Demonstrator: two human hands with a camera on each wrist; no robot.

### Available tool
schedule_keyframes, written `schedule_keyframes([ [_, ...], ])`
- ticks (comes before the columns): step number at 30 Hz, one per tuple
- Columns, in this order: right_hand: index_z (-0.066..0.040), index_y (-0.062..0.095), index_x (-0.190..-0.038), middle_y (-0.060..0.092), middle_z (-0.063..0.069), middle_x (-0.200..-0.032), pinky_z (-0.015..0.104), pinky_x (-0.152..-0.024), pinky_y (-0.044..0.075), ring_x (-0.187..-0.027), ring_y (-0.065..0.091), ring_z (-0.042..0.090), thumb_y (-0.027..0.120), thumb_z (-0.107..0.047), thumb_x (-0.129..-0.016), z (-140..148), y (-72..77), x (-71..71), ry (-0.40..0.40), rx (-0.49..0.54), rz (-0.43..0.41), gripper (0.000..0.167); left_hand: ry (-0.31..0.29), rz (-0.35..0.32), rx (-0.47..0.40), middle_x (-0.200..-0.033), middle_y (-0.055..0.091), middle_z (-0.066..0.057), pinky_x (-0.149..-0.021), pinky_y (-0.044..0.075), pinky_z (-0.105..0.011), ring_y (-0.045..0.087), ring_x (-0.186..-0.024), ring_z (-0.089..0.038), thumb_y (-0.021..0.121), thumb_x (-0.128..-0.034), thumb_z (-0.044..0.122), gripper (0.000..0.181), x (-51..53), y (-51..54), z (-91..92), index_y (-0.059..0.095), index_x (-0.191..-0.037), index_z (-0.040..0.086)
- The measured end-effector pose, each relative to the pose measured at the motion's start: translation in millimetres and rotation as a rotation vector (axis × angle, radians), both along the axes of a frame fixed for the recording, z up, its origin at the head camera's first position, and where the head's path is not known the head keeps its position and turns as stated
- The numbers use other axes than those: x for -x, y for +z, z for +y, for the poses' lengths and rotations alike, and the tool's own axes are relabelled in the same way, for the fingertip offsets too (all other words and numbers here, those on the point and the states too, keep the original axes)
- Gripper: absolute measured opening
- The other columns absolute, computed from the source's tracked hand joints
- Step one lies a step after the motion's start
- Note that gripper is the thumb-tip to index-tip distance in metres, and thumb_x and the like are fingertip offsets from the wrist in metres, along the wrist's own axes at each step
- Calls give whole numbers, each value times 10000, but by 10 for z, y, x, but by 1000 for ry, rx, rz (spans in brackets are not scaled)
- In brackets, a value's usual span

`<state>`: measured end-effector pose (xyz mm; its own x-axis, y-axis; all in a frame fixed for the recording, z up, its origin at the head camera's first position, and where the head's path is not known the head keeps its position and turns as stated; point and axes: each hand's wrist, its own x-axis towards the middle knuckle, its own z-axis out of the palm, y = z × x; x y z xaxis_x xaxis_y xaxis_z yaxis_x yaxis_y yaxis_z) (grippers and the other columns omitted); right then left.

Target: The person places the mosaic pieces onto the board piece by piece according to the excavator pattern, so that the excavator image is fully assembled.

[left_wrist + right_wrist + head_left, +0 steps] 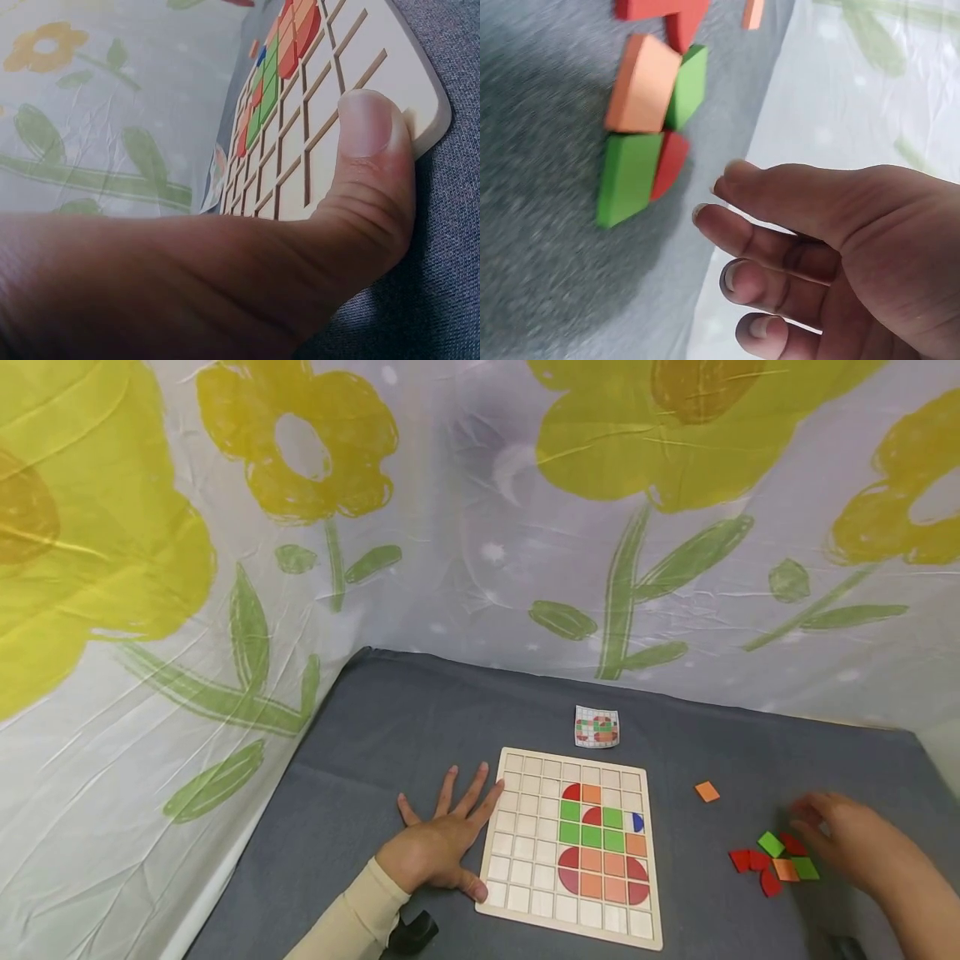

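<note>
"Wooden board (523, 823) lies on the grey cloth (360, 760); we see the left hand (441, 843) splayed, thumb on its corner."

"And the right hand (862, 842), loosely curled, empty, near bunched tiles (785, 870): one brush, we fear, might scatter them."

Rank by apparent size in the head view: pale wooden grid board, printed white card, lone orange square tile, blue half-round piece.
1. Wooden grid board
2. Printed card
3. Lone orange tile
4. Blue piece
</note>
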<state>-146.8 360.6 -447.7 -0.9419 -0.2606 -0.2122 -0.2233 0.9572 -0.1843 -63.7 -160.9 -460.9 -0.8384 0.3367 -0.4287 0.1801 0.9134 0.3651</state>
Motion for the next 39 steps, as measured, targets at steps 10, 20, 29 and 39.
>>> schedule_keyframes([
  [10, 24, 701, -1100, 632, 49, -893, 465, -672, 537, -798, 608, 225, 815, -238, -934, 116, -116, -50, -38, 21, -136, 330, 4, 1, -14, -1783, -155, 1, -950, -54, -979, -193, -1604, -426, 946, -657, 552, 1442, 15, -22, -22, -1, -1722, 329],
  [20, -45, 712, -1066, 614, 1, -890, 405, -650, 498, -790, 569, 167, 854, -225, -892, 94, -122, -105, -12, 44, -101, 289, -5, 26, -53, -1764, -224, 41, -912, -112, -978, -247, -1589, -420, 948, -657, 555, 1478, 13, -119, -44, -82, -1703, 384],
  [29, -69, 696, -1034, 609, 4, -889, 399, -641, 488, -776, 560, 158, 881, -170, -853, 92, -183, -113, 19, 48, -51, 279, 1, 8, -20, -1783, -148, -4, -958, -53, -976, -199, -1603, -422, 946, -658, 542, 1439, -4, 5, -18, 3, -1723, 321],
  [39, 9, 663, -1020, 632, 70, -924, 519, -725, 557, -844, 650, 279, 866, -131, -841, 43, -203, -114, 25, 29, -47, 305, -1, 0, -7, -1782, -153, 0, -965, -36, -976, -192, -1606, -416, 935, -662, 559, 1433, 3, -25, -4, -1, -1722, 327],
])
